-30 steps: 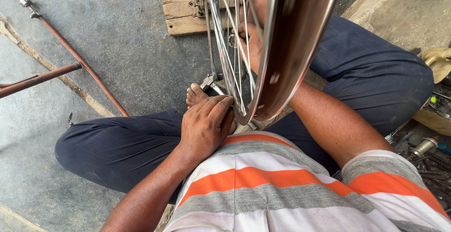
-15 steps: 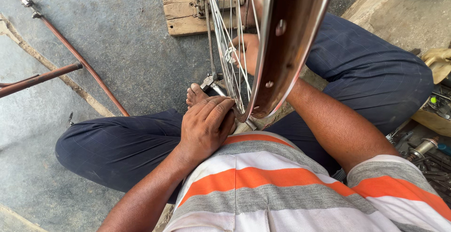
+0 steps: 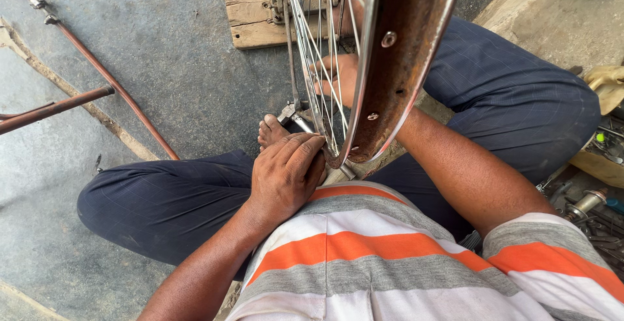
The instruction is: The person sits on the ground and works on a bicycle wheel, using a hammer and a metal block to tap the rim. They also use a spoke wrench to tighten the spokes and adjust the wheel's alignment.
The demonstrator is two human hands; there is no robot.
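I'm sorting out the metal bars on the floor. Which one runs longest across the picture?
The thin copper-coloured rod, slanting from the top-left corner down toward the knee. The darker rusty bar only pokes in from the left edge.

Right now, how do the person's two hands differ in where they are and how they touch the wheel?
The left hand lies in front of the wheel rim, at its lowest part near the lap, back up and fingers curled; the right hand is higher, behind the spokes, seen only through them. The left hand shows whole; the right hand is partly hidden by the rim. Both are bare and at the same rusty wheel.
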